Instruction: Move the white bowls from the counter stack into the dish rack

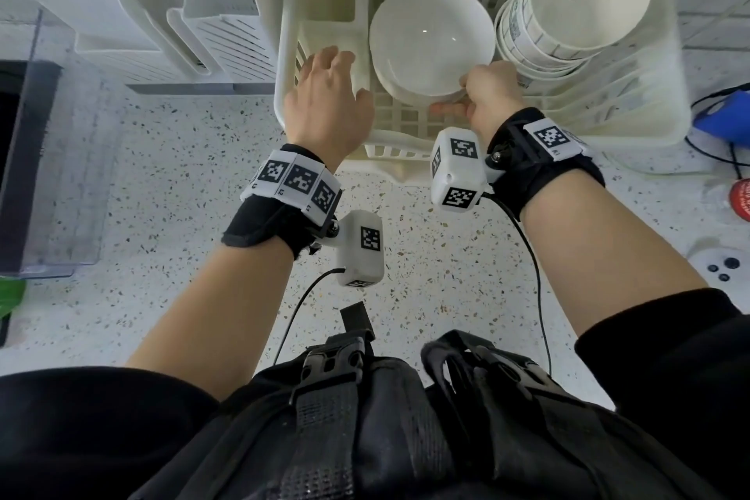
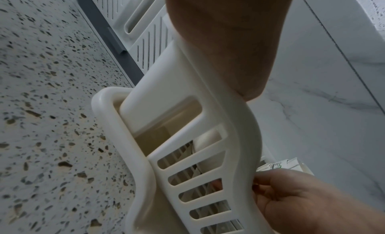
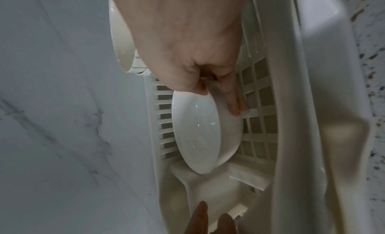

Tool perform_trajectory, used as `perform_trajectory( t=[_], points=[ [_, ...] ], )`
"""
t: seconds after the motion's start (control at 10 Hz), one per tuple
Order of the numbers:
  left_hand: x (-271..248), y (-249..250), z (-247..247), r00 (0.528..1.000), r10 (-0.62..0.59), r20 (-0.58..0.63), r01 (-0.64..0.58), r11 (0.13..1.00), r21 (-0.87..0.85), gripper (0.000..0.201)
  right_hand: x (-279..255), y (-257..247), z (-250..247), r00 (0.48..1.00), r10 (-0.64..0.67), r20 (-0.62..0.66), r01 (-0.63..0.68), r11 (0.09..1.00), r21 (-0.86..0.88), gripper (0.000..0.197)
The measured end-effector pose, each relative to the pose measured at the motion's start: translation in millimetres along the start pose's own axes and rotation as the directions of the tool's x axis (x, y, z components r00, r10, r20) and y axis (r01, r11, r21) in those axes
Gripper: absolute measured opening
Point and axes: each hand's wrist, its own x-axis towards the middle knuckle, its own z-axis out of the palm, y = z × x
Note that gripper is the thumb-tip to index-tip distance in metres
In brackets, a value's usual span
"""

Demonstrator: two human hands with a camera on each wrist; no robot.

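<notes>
A white bowl (image 1: 432, 41) tilts inside the cream dish rack (image 1: 633, 101), near its middle. My right hand (image 1: 458, 95) pinches the bowl's near rim, thumb inside and fingers under the outside; the right wrist view shows the bowl (image 3: 198, 135) low over the rack's grid floor (image 3: 260, 105) in that same grip. A stack of white bowls (image 1: 568, 4) leans in the rack's right part. My left hand (image 1: 345, 73) hovers over the rack's left compartment with relaxed fingers, holding nothing and apart from the bowl. Only its palm (image 2: 229, 39) shows in the left wrist view.
More white slotted racks (image 1: 195, 12) stand at the back left. A dark-edged clear container (image 1: 24, 166) sits at the far left. A blue object with cables (image 1: 722, 110) and a red item (image 1: 740, 199) lie right of the rack. Speckled counter (image 1: 162, 175) stretches in front.
</notes>
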Motion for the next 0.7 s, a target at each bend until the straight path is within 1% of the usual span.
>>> perform_trajectory(
  t=[0.2,0.4,0.5,0.6,0.7],
  points=[
    [-2,1,1,0.999,0.007,-0.037,-0.006,1.000,0.010,0.047,-1,0,0,1.000,-0.015,0.002,0.015,1.000,0.016,0.037],
    [-9,3,-1,0.996,0.031,-0.083,-0.033,0.999,-0.032,0.043,-10,3,-7,0.997,0.016,0.072,-0.024,0.994,0.111,0.034],
    [-18,3,-4,0.988,0.080,-0.134,-0.091,0.992,-0.084,0.041,-22,3,-11,0.996,-0.025,0.080,0.015,0.993,0.119,0.034],
    [-36,6,-7,0.984,0.113,-0.135,-0.132,0.980,-0.147,0.039,-38,6,-16,0.992,-0.110,0.058,0.106,0.992,0.062,0.031],
    [-49,7,-12,0.982,0.106,-0.154,-0.136,0.969,-0.206,0.038,-52,10,-24,0.971,-0.238,0.034,0.239,0.970,-0.050,0.038]
  ],
)
